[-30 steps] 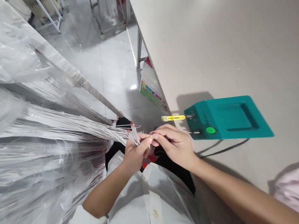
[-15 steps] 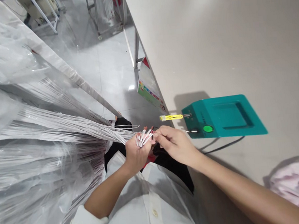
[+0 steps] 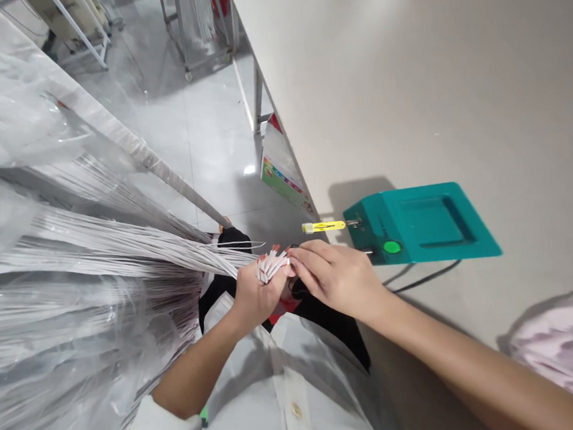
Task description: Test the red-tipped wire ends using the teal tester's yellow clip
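My left hand (image 3: 258, 291) is closed around a bundle of thin white wires (image 3: 178, 241), whose cut ends (image 3: 272, 264) fan out above the thumb. Reddish tips show just beyond those ends. Against them, my right hand (image 3: 339, 274) is closed in a pinch, its fingertips on the end of one white wire; the exact pinch point is partly hidden. Right behind this hand, on the table, sits a teal device (image 3: 425, 223) with a green round button (image 3: 392, 246). A yellow clip-like piece (image 3: 323, 226) sticks out from its left side.
Plastic-wrapped wire bundles (image 3: 49, 316) hang over a slanted rail (image 3: 151, 156) on my left. The pale table (image 3: 406, 97) spans the right, with pink cloth (image 3: 569, 351) near its front. Black cables (image 3: 427, 276) run behind the device. A printed box (image 3: 283, 175) stands under the table edge.
My right hand has rolled so its back faces up more, and its fingertips have come in against the wire ends. My left hand keeps its hold. The view has shifted slightly.
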The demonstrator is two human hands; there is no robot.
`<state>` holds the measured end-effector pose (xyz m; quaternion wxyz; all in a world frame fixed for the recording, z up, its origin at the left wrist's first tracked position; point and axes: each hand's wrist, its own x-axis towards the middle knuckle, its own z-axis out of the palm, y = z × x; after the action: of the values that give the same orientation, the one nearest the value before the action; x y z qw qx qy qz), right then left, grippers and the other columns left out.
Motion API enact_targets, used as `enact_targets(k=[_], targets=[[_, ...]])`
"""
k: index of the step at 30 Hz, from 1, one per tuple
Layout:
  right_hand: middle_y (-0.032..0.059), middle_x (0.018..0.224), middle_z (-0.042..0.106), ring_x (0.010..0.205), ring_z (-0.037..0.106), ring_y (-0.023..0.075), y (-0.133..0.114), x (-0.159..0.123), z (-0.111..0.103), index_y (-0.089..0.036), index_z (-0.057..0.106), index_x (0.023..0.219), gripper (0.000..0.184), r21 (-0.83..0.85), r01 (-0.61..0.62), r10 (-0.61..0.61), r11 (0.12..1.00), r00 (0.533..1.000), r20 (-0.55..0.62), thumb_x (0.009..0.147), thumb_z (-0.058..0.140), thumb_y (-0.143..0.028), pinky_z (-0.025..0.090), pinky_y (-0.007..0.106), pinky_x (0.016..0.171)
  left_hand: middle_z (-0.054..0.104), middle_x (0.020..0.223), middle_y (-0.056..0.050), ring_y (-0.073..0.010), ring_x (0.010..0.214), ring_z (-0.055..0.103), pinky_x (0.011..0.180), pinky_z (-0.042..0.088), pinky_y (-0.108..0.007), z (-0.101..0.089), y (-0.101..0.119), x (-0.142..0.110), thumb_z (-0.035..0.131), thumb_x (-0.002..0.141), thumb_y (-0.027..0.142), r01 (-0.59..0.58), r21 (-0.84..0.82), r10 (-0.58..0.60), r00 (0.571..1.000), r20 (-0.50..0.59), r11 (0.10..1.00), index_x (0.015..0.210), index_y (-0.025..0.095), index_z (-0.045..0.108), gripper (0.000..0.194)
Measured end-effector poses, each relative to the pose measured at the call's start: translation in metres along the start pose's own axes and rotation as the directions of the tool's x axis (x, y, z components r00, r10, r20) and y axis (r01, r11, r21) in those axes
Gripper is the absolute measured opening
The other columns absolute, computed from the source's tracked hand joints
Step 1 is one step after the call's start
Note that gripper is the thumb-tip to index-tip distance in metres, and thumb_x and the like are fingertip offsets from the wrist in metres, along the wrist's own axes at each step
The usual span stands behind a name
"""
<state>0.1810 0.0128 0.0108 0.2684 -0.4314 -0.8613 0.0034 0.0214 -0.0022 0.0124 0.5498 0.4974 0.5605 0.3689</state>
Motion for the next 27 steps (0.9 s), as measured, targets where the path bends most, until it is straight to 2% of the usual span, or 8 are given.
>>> enact_targets(k=[4,8,13,16,19,23,25,27], targets=[[0.0057,0.076,0.067,0.062,0.059,0.0133,-0.001,0.004,-0.003,-0.018,0.067,0.082,0.019,0.072,-0.022,0.020,0.997,0.999,0.028,0.085,0.049,-0.024,0.042,0.026,0.058,0.051,0.059,0.002,-0.0114,0.059,0.046,0.061,0.039,-0.023,-0.002,0.000,0.000,0.057,0.075,0.024,-0.003,0.041,0.004,1.000,-0.020,0.999,0.060,0.017,0.058,0.017],[0.0042,0.065,0.061,0.058,0.054,0.0126,-0.007,0.011,-0.009,-0.018,0.061,0.065,0.022,0.406,-0.322,0.284,0.855,0.947,0.152,0.081,0.048,-0.025,0.039,0.025,0.054,0.064,0.070,-0.001,-0.0143,0.065,0.055,0.067,0.042,-0.024,-0.004,-0.006,-0.003,0.059,0.072,0.020,-0.101,0.120,0.111,0.991,-0.073,0.988,0.074,0.020,0.066,0.008],[-0.0061,0.042,0.038,0.036,0.031,0.0064,-0.013,0.018,-0.011,-0.019,0.052,0.055,0.024,0.636,-0.747,0.346,-0.194,0.554,0.757,0.069,0.060,-0.037,0.027,0.022,0.037,0.069,0.073,-0.003,-0.0168,0.070,0.060,0.068,0.044,-0.024,-0.006,-0.011,-0.005,0.057,0.070,0.013,-0.243,0.225,0.241,0.970,0.037,0.943,0.074,0.022,0.069,0.016],[-0.0068,0.044,0.039,0.034,0.033,0.0057,-0.011,0.015,-0.008,-0.018,0.052,0.057,0.027,0.476,-0.768,0.199,-0.428,0.434,0.879,0.063,0.065,-0.041,0.030,0.022,0.035,0.067,0.068,-0.002,-0.0159,0.067,0.059,0.066,0.045,-0.024,0.000,-0.012,-0.004,0.059,0.069,0.014,-0.159,0.169,0.168,0.985,-0.036,0.973,0.072,0.021,0.067,0.011],[-0.0032,0.050,0.047,0.037,0.044,0.0090,-0.008,0.007,-0.008,-0.017,0.057,0.064,0.025,0.550,-0.829,0.323,-0.102,0.495,0.806,0.071,0.059,-0.041,0.037,0.024,0.038,0.065,0.065,0.000,-0.0150,0.064,0.059,0.066,0.045,-0.025,0.006,-0.006,0.000,0.062,0.066,0.016,-0.003,0.040,0.009,0.985,-0.175,0.999,0.067,0.019,0.063,0.003],[0.0065,0.078,0.068,0.067,0.063,0.0167,0.003,0.000,-0.023,-0.018,0.065,0.087,0.021,0.445,-0.414,0.325,0.794,0.908,0.265,0.085,0.048,-0.029,0.048,0.029,0.060,0.065,0.062,0.003,-0.0116,0.054,0.056,0.060,0.045,-0.024,0.006,0.009,0.010,0.063,0.063,0.011,0.120,-0.041,-0.125,0.979,-0.163,0.992,0.089,0.018,0.064,0.027],[0.0095,0.090,0.070,0.079,0.065,0.0201,0.012,0.001,-0.032,-0.017,0.065,0.099,0.022,0.092,-0.182,0.180,0.979,0.983,0.027,0.085,0.051,-0.026,0.049,0.030,0.068,0.065,0.061,0.004,-0.0087,0.047,0.050,0.054,0.042,-0.022,0.004,0.013,0.014,0.063,0.063,0.010,0.137,-0.056,-0.143,0.983,-0.119,0.989,0.097,0.018,0.064,0.035],[0.0135,0.100,0.069,0.089,0.064,0.0244,0.024,0.004,-0.039,-0.011,0.061,0.111,0.030,-0.228,-0.069,0.080,0.971,0.996,0.039,0.086,0.051,-0.023,0.048,0.035,0.076,0.065,0.060,0.004,-0.0060,0.041,0.044,0.048,0.039,-0.020,0.004,0.012,0.019,0.063,0.064,0.012,0.139,-0.075,-0.144,0.988,-0.063,0.987,0.098,0.017,0.066,0.035]])
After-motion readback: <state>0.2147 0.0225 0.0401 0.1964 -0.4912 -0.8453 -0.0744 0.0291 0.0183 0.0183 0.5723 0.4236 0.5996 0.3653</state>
